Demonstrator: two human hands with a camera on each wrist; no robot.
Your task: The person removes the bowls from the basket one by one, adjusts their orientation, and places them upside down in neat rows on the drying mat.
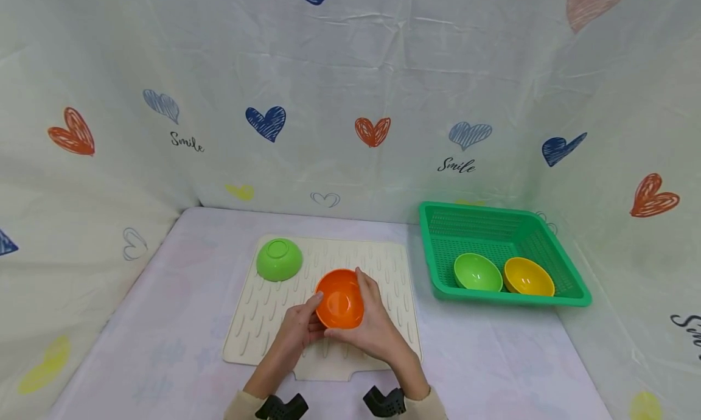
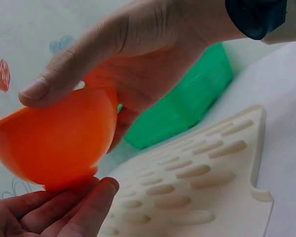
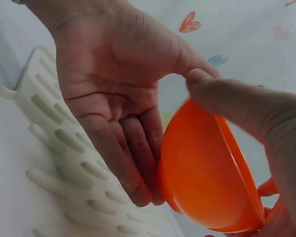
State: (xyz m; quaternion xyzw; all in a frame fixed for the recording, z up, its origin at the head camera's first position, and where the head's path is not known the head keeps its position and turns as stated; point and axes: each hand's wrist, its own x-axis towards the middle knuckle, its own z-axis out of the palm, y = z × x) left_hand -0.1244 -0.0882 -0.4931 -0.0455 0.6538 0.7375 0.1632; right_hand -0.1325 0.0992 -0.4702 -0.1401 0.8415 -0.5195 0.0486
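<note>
Both hands hold an orange bowl above a cream ridged mat. Its hollow side faces up toward the head camera. My left hand has its thumb at the rim and its fingers against the base, as the right wrist view shows of the left hand. My right hand grips the opposite side, its thumb along the near rim and its fingers round the far side. In the left wrist view, the right hand spans the bowl from above. A green bowl lies upside down on the mat's far left.
A green mesh basket stands at the right of the table. Inside it a light green bowl and a yellow bowl lean against the near wall. Behind the table hangs a white sheet printed with hearts.
</note>
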